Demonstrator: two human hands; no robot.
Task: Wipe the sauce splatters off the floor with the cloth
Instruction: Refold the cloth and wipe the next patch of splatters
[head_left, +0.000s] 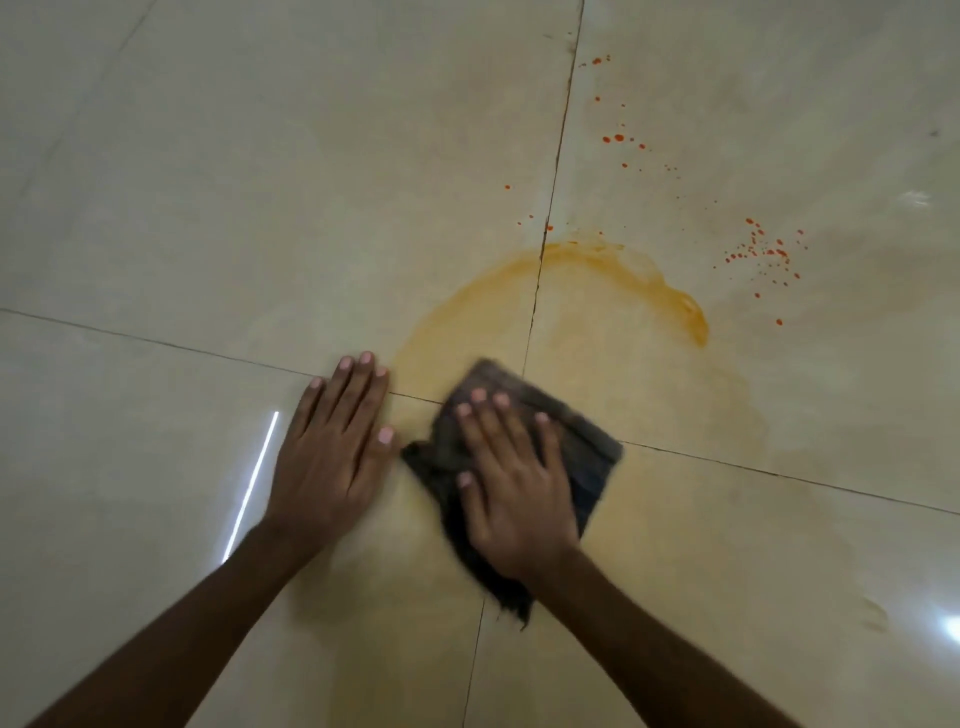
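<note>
Glossy beige tiled floor (208, 208), orange sauce smear (597, 270), red splatters (763, 249), right hand (514, 483) pressed flat on dark cloth (587, 441), left hand (332, 441) spread on tile

Single head-worn wide-angle view, looking steeply down and forward at the tiled floor (260, 208). Close range: both forearms enter from the bottom edge. Right hand (511, 478) flat on the cloth (587, 441), just below frame centre. Tile joints bowed toward the edges. No second view.

Dim warm light; glare streaks on glossy floor (208, 208), cloth (587, 447) motion-blurred
</note>
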